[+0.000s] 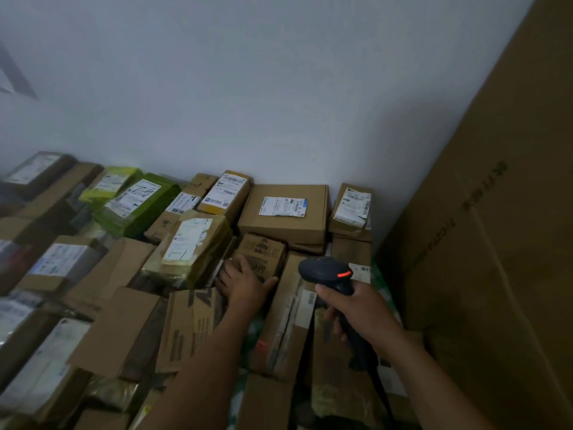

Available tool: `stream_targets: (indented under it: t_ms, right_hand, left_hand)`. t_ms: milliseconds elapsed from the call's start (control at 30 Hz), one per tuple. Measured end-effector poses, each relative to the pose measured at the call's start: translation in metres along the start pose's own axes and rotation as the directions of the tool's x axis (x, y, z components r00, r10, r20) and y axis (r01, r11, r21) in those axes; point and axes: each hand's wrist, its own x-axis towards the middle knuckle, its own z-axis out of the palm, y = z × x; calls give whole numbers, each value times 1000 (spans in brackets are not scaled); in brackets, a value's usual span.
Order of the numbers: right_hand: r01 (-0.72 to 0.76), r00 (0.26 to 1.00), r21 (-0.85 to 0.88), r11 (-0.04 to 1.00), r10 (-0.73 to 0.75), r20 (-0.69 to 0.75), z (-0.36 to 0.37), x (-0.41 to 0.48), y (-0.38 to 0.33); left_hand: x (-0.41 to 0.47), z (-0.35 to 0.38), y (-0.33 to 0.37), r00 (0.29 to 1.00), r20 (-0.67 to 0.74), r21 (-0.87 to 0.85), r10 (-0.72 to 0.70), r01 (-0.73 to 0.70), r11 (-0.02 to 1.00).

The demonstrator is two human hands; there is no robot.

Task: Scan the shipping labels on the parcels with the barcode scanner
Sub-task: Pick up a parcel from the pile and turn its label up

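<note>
Right hand [359, 308]: fingers wrapped round the handle of the barcode scanner [327, 270], red light on, held above the parcels [283, 225] piled against the wall [279, 88]. Left hand [245, 285]: fingers released and straight, resting on a small printed box [262, 252] mid-pile.

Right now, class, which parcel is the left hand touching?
The small printed brown box under the left hand, nearer than the flat carton; unlike neighbours, no label shows.
</note>
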Motion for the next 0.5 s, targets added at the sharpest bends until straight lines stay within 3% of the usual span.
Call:
stream_targets:
  t_ms: [67, 233, 300, 367, 400, 500]
  right_hand:
    - [17, 1000, -1, 1000, -17, 1, 3, -6, -3]
    - [39, 998, 0, 999, -39, 48, 18, -28, -11]
    - [47, 996, 9, 999, -48, 78, 27, -40, -13]
    - [40, 993, 20, 999, -42, 109, 35, -54, -16]
    - [33, 992, 13, 999, -34, 122, 39, -60, -17]
    - [25, 990, -66, 998, -16, 139, 52, -79, -16]
  left_hand:
    - [-11, -12, -4, 999, -19, -51, 40, -41, 998]
    - [-72, -50, -31, 944, -306, -238, 126, -204, 950]
    - [-99, -55, -50, 885, -434, -163, 167, -260, 952]
    - [-118, -55, -70, 854, -505, -10, 128, -153, 988]
    - [-126, -55, -78, 883, -468, 7, 43, -45, 999]
    - [-139, -47, -102, 963, -211, 8, -168, 173, 985]
